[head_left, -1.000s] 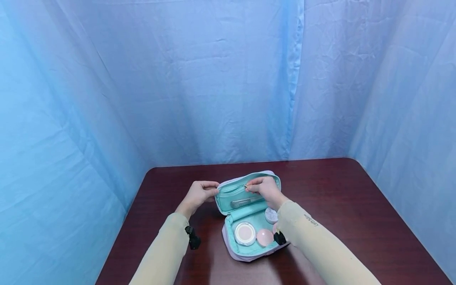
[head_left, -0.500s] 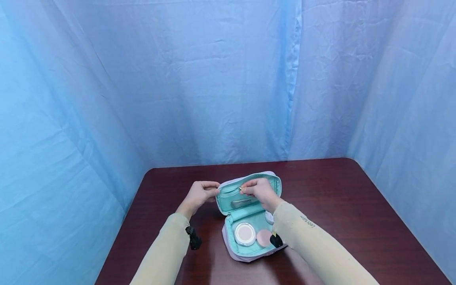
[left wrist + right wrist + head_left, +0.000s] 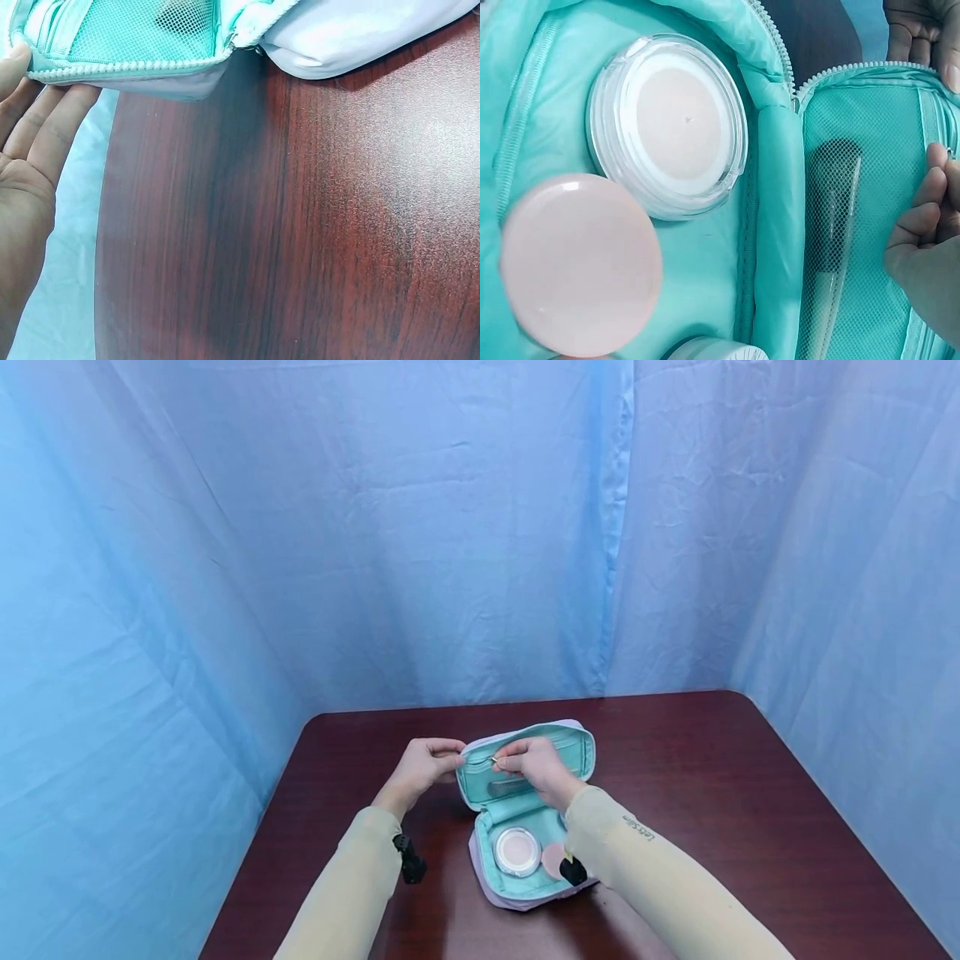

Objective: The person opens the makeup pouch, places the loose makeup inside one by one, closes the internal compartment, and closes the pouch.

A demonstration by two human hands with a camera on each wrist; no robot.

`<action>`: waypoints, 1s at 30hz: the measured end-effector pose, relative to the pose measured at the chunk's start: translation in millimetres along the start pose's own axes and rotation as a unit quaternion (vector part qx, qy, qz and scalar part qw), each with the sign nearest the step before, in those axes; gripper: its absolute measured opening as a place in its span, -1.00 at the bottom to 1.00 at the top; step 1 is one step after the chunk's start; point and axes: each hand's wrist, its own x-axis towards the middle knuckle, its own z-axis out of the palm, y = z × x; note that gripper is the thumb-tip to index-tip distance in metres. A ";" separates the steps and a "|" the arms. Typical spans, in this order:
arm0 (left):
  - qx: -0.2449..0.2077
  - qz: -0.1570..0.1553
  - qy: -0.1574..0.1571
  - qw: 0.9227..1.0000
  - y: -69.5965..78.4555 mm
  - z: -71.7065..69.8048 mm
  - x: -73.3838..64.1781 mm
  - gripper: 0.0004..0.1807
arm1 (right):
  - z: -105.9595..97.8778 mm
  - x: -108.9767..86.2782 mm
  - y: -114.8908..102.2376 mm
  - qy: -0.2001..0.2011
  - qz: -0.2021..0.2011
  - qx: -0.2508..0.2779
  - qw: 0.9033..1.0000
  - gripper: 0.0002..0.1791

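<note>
A lavender makeup bag [image 3: 480,881] with a mint lining lies unzipped on the table, its lid raised. My left hand [image 3: 425,770] pinches the lid's left edge, thumb inside and fingers behind. In front of the lid, my right hand [image 3: 538,768] pinches the small metal zipper pull [image 3: 494,760] of the inner pocket. Behind that pocket's mesh [image 3: 885,187] lies a makeup brush [image 3: 831,225]. The bag's base holds a round compact with a clear rim [image 3: 679,124], a pink round case [image 3: 581,262] and a white round container [image 3: 716,351], partly out of frame.
The dark reddish wooden table [image 3: 712,793] has rounded far corners. Blue curtains [image 3: 450,527] hang behind it and along both sides. A small black camera [image 3: 411,860] is strapped at the left wrist, another [image 3: 573,870] at the right.
My right hand has drawn the zipper pull leftward along the lid's pocket, and its forearm now covers more of the base's right side. My left hand keeps its hold on the lid.
</note>
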 end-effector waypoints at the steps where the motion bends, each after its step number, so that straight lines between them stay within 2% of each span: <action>1: 0.000 0.000 0.000 1.000 0.3 0.0 0.0 -0.77 | 0.7 -0.1 0.1 0.000 -0.001 0.001 1.000 -0.87; 8: -0.003 0.000 0.003 1.000 2.8 1.2 -0.2 -0.77 | 9.0 -1.7 -1.9 0.007 0.006 -0.009 1.000 -0.90; 18: -0.011 0.002 -0.004 1.000 3.2 4.3 3.8 -0.74 | 26.8 -6.7 -8.5 -0.014 0.008 -0.009 1.000 -0.88; 30: -0.014 0.001 -0.007 1.000 3.0 3.6 4.0 -0.73 | 25.1 -5.6 -7.9 -0.019 0.005 -0.005 1.000 -0.86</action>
